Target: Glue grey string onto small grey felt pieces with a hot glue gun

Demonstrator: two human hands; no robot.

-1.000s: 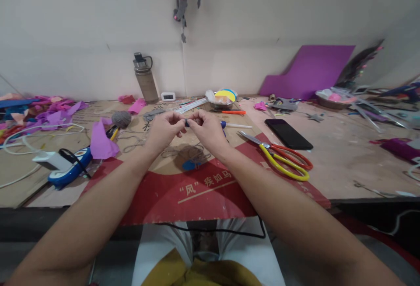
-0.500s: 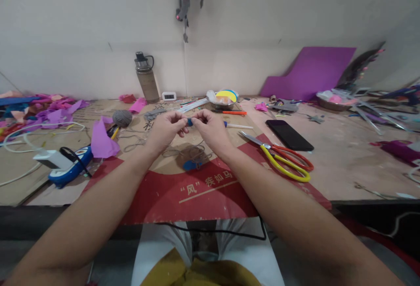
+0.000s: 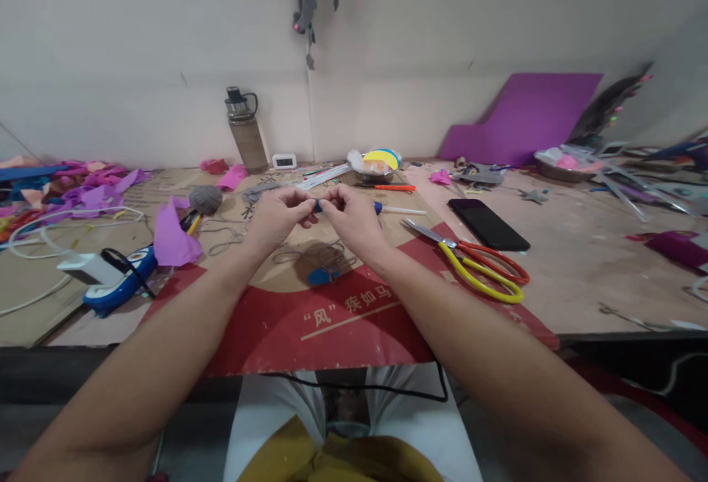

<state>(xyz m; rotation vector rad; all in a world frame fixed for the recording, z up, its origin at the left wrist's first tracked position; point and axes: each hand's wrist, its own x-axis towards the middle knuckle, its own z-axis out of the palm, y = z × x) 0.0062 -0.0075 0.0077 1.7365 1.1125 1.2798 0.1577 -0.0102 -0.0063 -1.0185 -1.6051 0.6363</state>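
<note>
Sitting pinched between both hands (image 3: 277, 218) (image 3: 354, 218), a small blue piece (image 3: 318, 206).

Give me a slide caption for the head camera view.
Left hand and right hand pinch a small blue piece, yarn ball on the left, scissors on the right.

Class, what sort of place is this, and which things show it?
Probably a craft workspace: there are large scissors, a ball of grey yarn and a pile of colourful scraps.
</note>
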